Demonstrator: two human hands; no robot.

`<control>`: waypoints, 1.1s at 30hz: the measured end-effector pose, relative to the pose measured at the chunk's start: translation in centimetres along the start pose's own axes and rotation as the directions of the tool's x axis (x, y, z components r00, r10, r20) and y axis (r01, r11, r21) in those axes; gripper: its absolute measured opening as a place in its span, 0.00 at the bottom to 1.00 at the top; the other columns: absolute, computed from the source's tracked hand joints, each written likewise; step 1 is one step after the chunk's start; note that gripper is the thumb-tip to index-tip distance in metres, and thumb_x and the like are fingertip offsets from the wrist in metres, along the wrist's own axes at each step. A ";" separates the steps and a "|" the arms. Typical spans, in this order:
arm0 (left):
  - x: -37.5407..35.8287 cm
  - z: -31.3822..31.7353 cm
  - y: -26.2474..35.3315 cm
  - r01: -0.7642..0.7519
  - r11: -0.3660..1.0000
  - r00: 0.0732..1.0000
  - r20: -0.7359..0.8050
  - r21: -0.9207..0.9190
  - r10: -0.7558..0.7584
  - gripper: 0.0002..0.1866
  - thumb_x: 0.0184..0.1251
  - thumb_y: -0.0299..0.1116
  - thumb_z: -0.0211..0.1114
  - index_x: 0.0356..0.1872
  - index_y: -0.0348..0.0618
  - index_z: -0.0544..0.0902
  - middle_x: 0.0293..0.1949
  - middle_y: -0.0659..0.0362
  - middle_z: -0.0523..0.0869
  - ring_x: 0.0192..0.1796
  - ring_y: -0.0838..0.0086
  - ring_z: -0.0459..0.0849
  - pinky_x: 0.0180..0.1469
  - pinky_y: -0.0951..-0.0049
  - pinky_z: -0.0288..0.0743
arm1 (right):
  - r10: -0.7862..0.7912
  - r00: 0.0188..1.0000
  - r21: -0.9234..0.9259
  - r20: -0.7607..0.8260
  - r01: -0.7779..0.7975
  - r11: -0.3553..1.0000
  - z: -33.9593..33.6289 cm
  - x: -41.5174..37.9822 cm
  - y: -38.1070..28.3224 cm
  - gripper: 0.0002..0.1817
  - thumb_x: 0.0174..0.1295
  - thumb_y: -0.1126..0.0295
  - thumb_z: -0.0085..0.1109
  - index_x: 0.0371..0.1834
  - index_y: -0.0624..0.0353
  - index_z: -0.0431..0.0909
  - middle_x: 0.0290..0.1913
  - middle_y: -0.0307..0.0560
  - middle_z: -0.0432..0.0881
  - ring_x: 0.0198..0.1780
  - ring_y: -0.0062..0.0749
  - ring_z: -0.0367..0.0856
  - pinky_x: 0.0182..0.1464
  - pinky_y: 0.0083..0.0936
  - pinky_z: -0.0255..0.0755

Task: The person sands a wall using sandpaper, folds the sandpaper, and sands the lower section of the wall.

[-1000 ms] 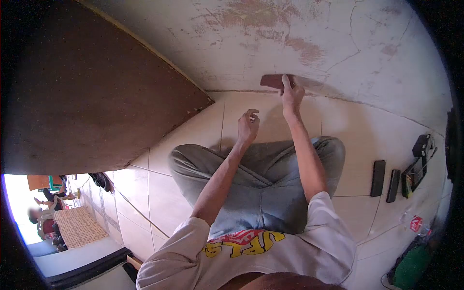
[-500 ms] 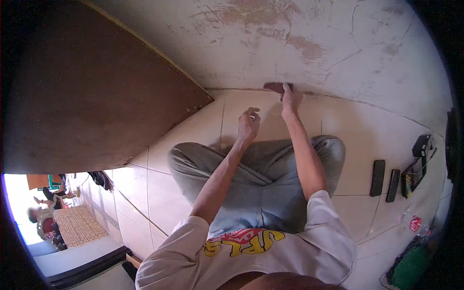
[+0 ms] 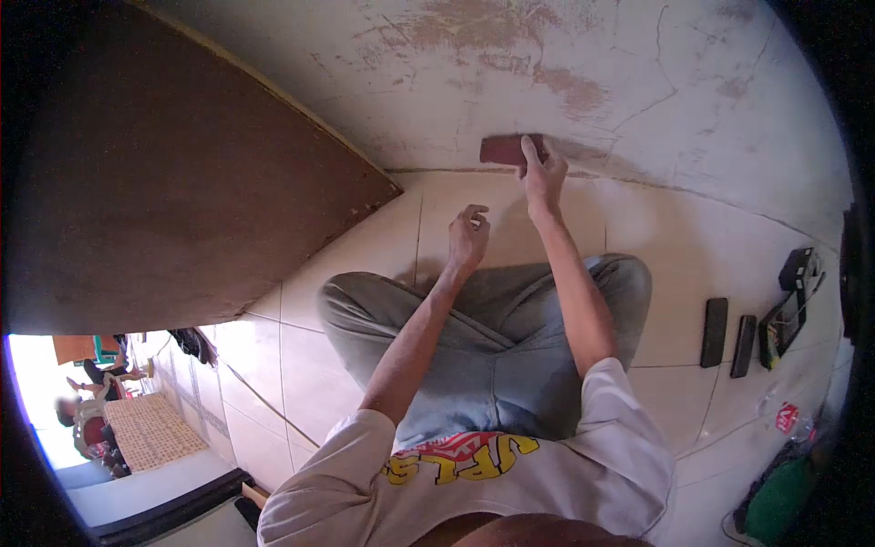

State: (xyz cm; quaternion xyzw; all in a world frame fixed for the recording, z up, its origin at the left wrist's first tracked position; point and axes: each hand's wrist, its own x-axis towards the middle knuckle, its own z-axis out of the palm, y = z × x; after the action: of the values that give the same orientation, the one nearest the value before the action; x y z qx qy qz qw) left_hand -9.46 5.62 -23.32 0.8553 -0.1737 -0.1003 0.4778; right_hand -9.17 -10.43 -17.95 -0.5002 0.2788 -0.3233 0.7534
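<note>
The right hand (image 3: 545, 177) grips a flat dark-red rectangular sheet (image 3: 503, 149) low against the scuffed white wall (image 3: 583, 55), the left hand (image 3: 468, 240) hangs loosely curled, and yellow letters (image 3: 504, 448) on the white shirt (image 3: 510, 488) include "PLS".

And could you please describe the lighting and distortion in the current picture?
In the head view, black corners and the bowed base of the wall suggest wide-lens distortion; the far-left opening is blown out; soft shadow lies on the wall beside the right hand.
</note>
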 end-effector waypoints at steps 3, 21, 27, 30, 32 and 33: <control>-0.5 0.0 0.2 0.011 1.000 1.000 0.008 -0.011 -0.011 0.13 0.58 0.26 0.57 0.44 0.41 0.81 0.33 0.48 0.84 0.34 0.61 0.84 0.39 0.64 0.78 | 0.021 0.997 -0.050 -0.073 -0.025 0.998 -1.0 0.6 2.0 0.14 0.60 0.63 0.63 0.26 0.62 0.76 0.24 0.37 0.77 0.19 0.18 0.68 0.18 0.20 0.61; -0.1 0.2 -0.3 0.025 1.000 1.000 -0.003 -0.010 -0.025 0.12 0.58 0.25 0.57 0.44 0.41 0.81 0.34 0.48 0.84 0.34 0.62 0.85 0.38 0.64 0.78 | -0.071 0.997 -0.061 0.007 0.071 0.996 -0.1 -0.2 0.2 0.11 0.61 0.63 0.62 0.31 0.61 0.78 0.24 0.35 0.76 0.21 0.17 0.69 0.21 0.19 0.63; -0.1 0.0 -0.2 0.004 1.000 1.000 -0.011 -0.010 -0.004 0.12 0.57 0.25 0.57 0.43 0.41 0.81 0.34 0.48 0.84 0.34 0.62 0.84 0.38 0.64 0.78 | 0.118 0.980 -0.109 -0.158 -0.136 0.985 -0.7 0.0 2.2 0.11 0.61 0.64 0.61 0.32 0.63 0.77 0.26 0.35 0.77 0.22 0.18 0.70 0.22 0.19 0.66; -0.1 0.1 -0.2 0.004 1.000 1.000 -0.003 -0.007 -0.004 0.12 0.59 0.27 0.57 0.45 0.41 0.81 0.34 0.49 0.84 0.34 0.64 0.84 0.38 0.66 0.77 | -0.024 1.000 0.007 0.019 0.023 1.000 0.0 -0.5 -0.1 0.11 0.61 0.65 0.61 0.30 0.62 0.78 0.25 0.36 0.77 0.21 0.18 0.69 0.21 0.20 0.64; -0.3 0.0 -0.1 0.028 1.000 0.999 0.016 0.000 -0.028 0.13 0.61 0.29 0.58 0.46 0.41 0.81 0.34 0.50 0.85 0.35 0.65 0.84 0.38 0.67 0.77 | 0.030 0.991 -0.179 -0.132 -0.053 0.982 -1.0 1.0 2.6 0.10 0.60 0.64 0.62 0.30 0.61 0.80 0.25 0.35 0.77 0.21 0.16 0.69 0.20 0.20 0.63; -0.2 0.0 0.0 0.020 1.000 1.000 0.016 -0.006 -0.020 0.12 0.61 0.29 0.58 0.46 0.41 0.81 0.34 0.50 0.85 0.35 0.65 0.84 0.38 0.67 0.77 | 0.026 0.991 -0.178 -0.131 -0.050 0.983 -1.3 1.0 2.8 0.10 0.60 0.64 0.62 0.30 0.61 0.80 0.25 0.35 0.77 0.21 0.16 0.69 0.20 0.20 0.63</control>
State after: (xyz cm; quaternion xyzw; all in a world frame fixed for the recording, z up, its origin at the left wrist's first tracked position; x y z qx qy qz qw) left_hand -9.66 5.73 -23.35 0.8548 -0.1686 -0.1125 0.4778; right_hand -8.91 -11.18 -21.09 -0.5392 0.3642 -0.3135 0.6916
